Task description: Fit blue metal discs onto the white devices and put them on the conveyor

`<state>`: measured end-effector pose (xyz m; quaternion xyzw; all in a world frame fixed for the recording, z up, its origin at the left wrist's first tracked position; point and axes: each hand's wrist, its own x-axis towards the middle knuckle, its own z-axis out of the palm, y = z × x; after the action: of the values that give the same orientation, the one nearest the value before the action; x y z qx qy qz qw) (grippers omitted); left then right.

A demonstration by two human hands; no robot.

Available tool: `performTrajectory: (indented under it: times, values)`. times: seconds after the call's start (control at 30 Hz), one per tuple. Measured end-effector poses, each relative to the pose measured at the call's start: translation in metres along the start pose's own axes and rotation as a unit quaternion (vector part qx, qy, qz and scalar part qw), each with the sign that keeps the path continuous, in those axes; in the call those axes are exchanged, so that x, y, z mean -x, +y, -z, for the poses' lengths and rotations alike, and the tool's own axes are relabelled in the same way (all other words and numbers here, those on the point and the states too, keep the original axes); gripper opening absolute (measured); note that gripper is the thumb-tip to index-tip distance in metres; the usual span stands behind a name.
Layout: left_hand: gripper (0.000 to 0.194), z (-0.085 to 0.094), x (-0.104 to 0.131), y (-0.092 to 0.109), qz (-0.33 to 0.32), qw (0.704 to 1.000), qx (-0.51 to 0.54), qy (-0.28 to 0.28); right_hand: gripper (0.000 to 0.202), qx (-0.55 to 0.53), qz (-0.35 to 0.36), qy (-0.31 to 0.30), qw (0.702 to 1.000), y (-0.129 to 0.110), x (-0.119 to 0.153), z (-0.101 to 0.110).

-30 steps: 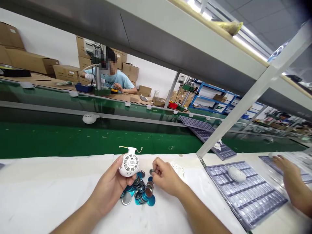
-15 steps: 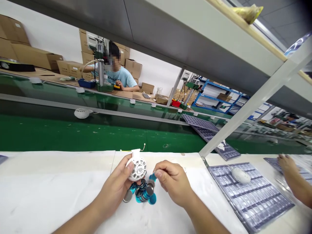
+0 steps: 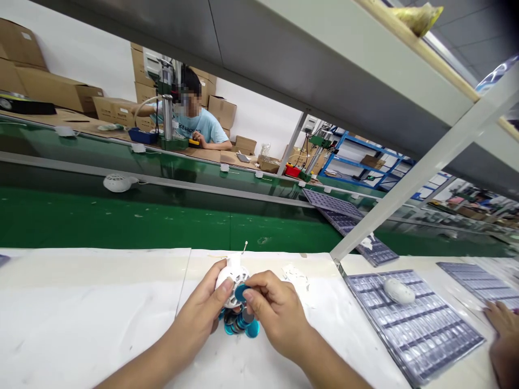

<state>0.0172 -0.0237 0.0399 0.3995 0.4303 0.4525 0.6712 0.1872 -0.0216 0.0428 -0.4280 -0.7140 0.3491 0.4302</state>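
A round white slotted part [image 3: 227, 278] is gripped in my left hand [image 3: 203, 305], with a thin wire sticking up from its top. Between thumb and fingers, my right hand [image 3: 279, 313] pinches a blue disc [image 3: 240, 293] against the face of the white part. Under both hands, a pile of blue and silver discs [image 3: 251, 328] lies on the white table surface [image 3: 121, 324], partly hidden by my left hand and the white part.
Clear trays [image 3: 421, 329] with a white part [image 3: 399, 290] lie at right, beside another person's hand [image 3: 503, 319]. A slanted post [image 3: 405, 178] rises before them. Beyond runs a green conveyor [image 3: 182, 227] carrying a white part [image 3: 117, 182]. Paper scraps [image 3: 297, 276] lie nearby.
My right hand has moved left, bringing the blue disc onto the white part. The white part on the conveyor has shifted left. The other person's hand has moved down and right.
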Motion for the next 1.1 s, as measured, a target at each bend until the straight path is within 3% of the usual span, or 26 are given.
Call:
performTrajectory:
  times: [0.2,0.37,0.47,0.57,0.63,0.87,1.1]
  values:
    - [0.063,-0.001,0.004,0.004,-0.031,0.999,-0.02,-0.004,0.006,-0.018,-0.059,0.006,0.998,-0.001,-0.001,-0.002]
    - [0.062,-0.001,0.004,0.009,-0.054,0.997,-0.012,-0.045,0.043,-0.121,-0.141,0.054,0.981,0.006,-0.007,-0.003]
    - [0.066,0.0,0.004,0.006,-0.034,0.997,0.026,-0.058,0.058,-0.226,-0.122,0.001,0.967,0.006,-0.008,-0.007]
    - [0.076,0.002,0.005,-0.001,0.0,0.997,0.034,-0.076,0.054,-0.323,-0.109,-0.105,0.934,0.002,-0.005,-0.014]
    - [0.08,0.003,0.007,-0.003,0.006,0.995,0.015,-0.101,0.055,-0.355,-0.099,-0.133,0.92,0.001,-0.001,-0.02]
    - [0.085,-0.005,0.018,0.006,0.007,0.992,0.047,-0.116,0.059,-0.392,-0.088,-0.033,0.915,-0.007,0.014,-0.036]
    - [0.083,-0.001,0.013,0.01,-0.004,0.993,0.01,-0.116,0.052,-0.376,-0.097,-0.076,0.919,-0.012,0.01,-0.032]
